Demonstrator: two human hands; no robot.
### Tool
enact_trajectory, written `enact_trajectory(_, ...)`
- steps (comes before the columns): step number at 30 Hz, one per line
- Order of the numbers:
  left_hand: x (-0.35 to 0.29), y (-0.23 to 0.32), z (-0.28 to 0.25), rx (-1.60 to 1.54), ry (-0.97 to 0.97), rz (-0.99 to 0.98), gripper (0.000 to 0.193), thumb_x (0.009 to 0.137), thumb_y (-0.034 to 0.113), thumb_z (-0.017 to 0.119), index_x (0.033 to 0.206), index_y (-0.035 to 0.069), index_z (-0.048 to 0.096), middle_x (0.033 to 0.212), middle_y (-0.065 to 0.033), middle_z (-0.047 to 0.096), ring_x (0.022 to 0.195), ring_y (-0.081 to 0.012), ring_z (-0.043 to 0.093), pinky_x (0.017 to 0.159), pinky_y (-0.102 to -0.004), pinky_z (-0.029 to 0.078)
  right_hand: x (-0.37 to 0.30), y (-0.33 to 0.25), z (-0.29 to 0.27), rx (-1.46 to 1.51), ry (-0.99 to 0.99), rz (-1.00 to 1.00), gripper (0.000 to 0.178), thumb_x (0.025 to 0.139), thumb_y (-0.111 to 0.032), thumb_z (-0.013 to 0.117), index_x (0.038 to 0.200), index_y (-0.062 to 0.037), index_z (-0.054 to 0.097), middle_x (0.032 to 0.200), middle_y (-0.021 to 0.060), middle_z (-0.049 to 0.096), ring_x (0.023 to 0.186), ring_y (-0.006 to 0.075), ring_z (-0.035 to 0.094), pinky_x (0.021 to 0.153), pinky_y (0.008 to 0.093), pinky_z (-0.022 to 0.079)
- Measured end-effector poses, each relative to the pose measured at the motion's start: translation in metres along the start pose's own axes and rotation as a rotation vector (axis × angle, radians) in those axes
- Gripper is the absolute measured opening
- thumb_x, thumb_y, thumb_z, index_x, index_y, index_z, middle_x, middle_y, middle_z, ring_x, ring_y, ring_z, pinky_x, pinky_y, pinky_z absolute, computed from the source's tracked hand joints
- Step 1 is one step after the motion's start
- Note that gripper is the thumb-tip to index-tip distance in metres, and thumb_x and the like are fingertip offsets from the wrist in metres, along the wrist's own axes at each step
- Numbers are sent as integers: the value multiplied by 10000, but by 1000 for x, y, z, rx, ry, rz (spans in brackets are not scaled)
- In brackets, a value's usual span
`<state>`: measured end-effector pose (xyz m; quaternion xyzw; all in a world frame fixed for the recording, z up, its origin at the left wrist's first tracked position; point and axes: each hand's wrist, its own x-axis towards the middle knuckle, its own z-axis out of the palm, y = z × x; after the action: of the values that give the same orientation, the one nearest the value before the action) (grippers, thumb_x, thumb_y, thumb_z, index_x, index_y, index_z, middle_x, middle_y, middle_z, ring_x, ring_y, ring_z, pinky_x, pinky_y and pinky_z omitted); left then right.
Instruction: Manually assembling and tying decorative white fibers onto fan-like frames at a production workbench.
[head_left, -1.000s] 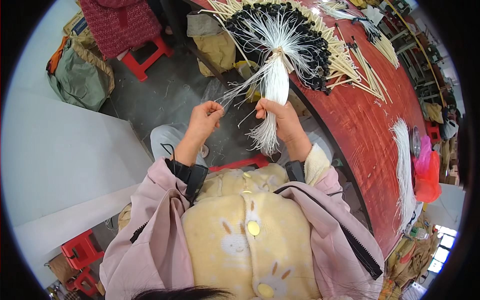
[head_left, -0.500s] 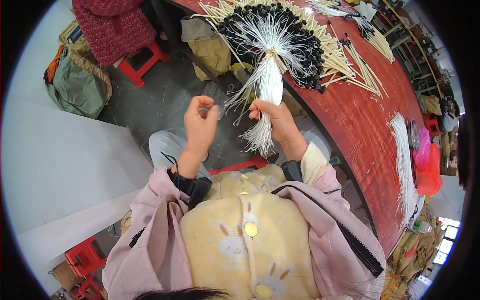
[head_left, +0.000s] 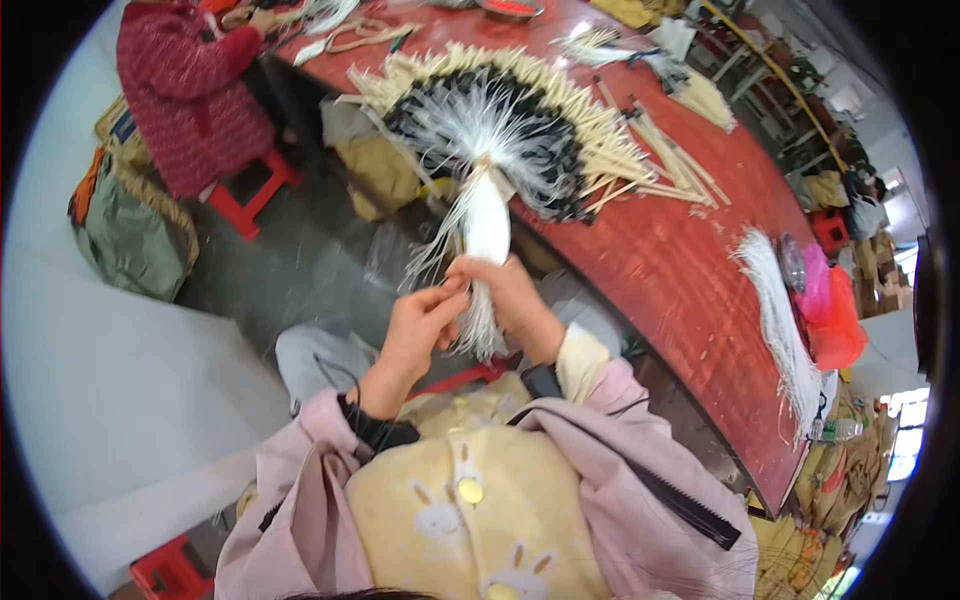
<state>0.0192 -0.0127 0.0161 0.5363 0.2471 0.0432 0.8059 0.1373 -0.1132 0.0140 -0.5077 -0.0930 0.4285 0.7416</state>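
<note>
A fan-shaped piece [head_left: 500, 120] of pale sticks, a black band and white fibres lies on the red table [head_left: 690, 270]. Its white fibres gather into a bundle [head_left: 487, 225] that hangs off the table edge toward me. My right hand [head_left: 515, 300] is wrapped around the lower part of this bundle. My left hand [head_left: 420, 325] sits just left of it, fingertips pinching thin white strands at the bundle's side.
A person in a red knitted top [head_left: 185, 95] sits on a red stool [head_left: 250, 190] at the far left. A green bag [head_left: 125, 225] lies on the floor. Loose sticks [head_left: 660, 150], a white fibre bunch [head_left: 785, 330] and a pink-red bag [head_left: 825, 305] rest on the table.
My left hand has moved right, from apart and raised to touching the bundle beside my right hand. The view has shifted so the fan sits lower in the picture.
</note>
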Motion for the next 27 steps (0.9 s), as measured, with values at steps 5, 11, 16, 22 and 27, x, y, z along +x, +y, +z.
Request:
enact_trajectory(5,-3,-1,-6,-70,-2,-55,157,834,165,665,907,26,654,705,5,581,477,-40,442,403,-185,279,-2,0,5,-22,-3,-19,159,814,-157,627,822,1,635,713,76,631,630,160,612,574,269,497)
enact_trajectory(11,-10,1,-1,314,-20,477,122,824,111,654,868,-2,658,789,-17,602,609,-66,529,499,-195,396,-1,2,4,-46,20,-96,148,813,-145,622,798,1,645,699,46,623,599,119,569,558,240,449)
enact_trajectory(16,-1,27,15,-28,-42,392,88,810,58,647,814,-29,660,894,-46,623,747,-89,580,601,-224,462,-2,-3,6,-75,51,-121,151,808,-140,624,737,-8,640,670,26,611,574,91,539,533,230,414)
enact_trajectory(22,20,18,-9,456,230,721,87,780,15,648,863,11,672,801,-70,635,683,-142,594,589,-254,456,7,5,0,-210,29,-156,168,808,-140,620,695,-15,624,652,22,605,532,81,513,507,229,395)
enact_trajectory(27,15,15,-11,1025,270,833,70,753,7,653,823,4,647,801,-88,641,662,-172,605,580,-267,454,10,6,-2,-247,11,-138,170,807,-134,615,684,-16,620,643,27,605,512,80,501,493,229,389)
